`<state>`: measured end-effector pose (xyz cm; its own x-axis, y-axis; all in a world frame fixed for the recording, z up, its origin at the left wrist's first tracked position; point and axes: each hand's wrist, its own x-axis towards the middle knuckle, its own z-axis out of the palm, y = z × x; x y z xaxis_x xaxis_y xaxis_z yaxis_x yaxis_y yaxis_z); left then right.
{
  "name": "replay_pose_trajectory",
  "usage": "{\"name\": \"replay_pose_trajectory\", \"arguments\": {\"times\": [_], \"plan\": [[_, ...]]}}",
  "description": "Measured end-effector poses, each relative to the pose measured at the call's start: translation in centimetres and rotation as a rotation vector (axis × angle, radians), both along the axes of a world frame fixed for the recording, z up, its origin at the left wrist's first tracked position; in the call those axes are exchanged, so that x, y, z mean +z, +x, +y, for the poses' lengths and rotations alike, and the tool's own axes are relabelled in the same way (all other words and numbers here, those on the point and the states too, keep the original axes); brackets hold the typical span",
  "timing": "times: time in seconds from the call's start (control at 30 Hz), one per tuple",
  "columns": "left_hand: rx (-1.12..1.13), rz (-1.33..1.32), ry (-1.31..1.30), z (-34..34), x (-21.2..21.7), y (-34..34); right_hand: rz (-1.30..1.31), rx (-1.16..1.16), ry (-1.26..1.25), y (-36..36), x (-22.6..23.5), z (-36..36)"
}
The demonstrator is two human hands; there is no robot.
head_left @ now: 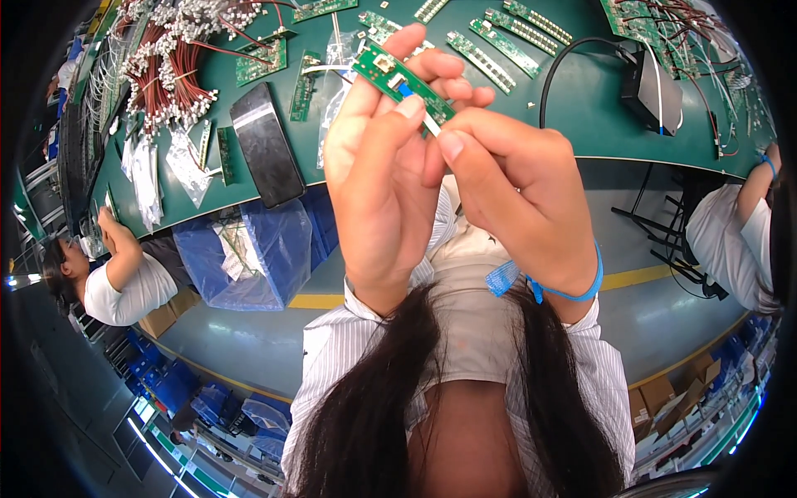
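My left hand (374, 183) holds a small green circuit board (427, 95) above the near side of the table. Its thumb presses beside a white connector on the board, and its fingers support the board from behind. A white flat ribbon cable (431, 125) with a blue end tab lies at that connector; whether the end is fully inside I cannot tell. The thumb and index finger of my right hand (527, 183) are pinched on the white part of this cable. A blue strap (588, 286) circles my right wrist.
The green table (515, 124) carries several circuit boards (480, 62), bundled red wires with white plugs (166, 75), a black phone-like slab (267, 145) and a black box (652, 93) with a cable. A blue plastic bag (286, 253) hangs at the edge. People sit left and right.
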<state>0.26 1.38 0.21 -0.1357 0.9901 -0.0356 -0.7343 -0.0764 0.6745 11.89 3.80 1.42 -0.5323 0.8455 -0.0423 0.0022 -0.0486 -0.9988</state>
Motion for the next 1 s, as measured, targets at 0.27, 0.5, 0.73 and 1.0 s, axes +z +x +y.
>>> {"name": "replay_pose_trajectory", "arguments": {"times": [0.27,0.5,0.73,1.0], "plan": [[0.002,-0.005,0.014,0.05,-0.03,0.13,-0.058,-0.002,-0.044,0.16,0.18,0.16],[-0.004,-0.017,0.012,0.05,0.0,0.15,-0.005,-0.001,0.007,0.12,-0.13,0.02],[-0.006,-0.02,0.017,-0.01,0.19,0.21,0.002,-0.004,-0.001,0.16,-0.09,0.01],[0.011,-0.011,0.025,0.08,0.41,0.42,-0.005,0.003,0.001,0.21,-0.03,0.08]]}}
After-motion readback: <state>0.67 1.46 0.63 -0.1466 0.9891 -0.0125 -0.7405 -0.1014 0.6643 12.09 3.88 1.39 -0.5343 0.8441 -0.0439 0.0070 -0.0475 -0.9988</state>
